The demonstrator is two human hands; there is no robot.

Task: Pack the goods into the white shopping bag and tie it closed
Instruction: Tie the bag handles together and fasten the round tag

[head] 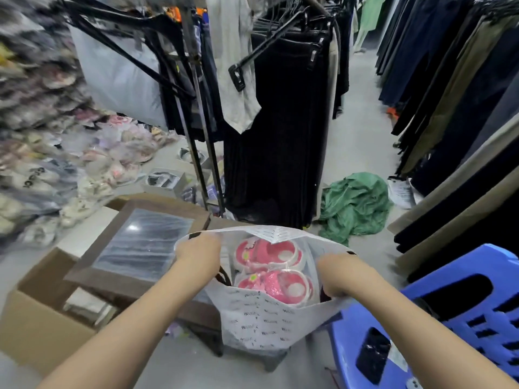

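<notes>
A white shopping bag [262,324] printed with small black words hangs open in front of me. My left hand [198,255] grips its left rim and my right hand [335,272] grips its right rim, pulling the mouth wide. Inside lies a pair of pink children's shoes [273,272] wrapped in clear plastic. Something dark sits at the bag's right inner edge, mostly hidden by my right hand.
A blue plastic stool [449,324] with a black phone [372,355] on it stands at my right. A brown windowed box [140,242] and an open cardboard carton [42,318] sit left. Clothing racks stand ahead and right, green cloth [354,206] on the floor, bagged shoes piled left.
</notes>
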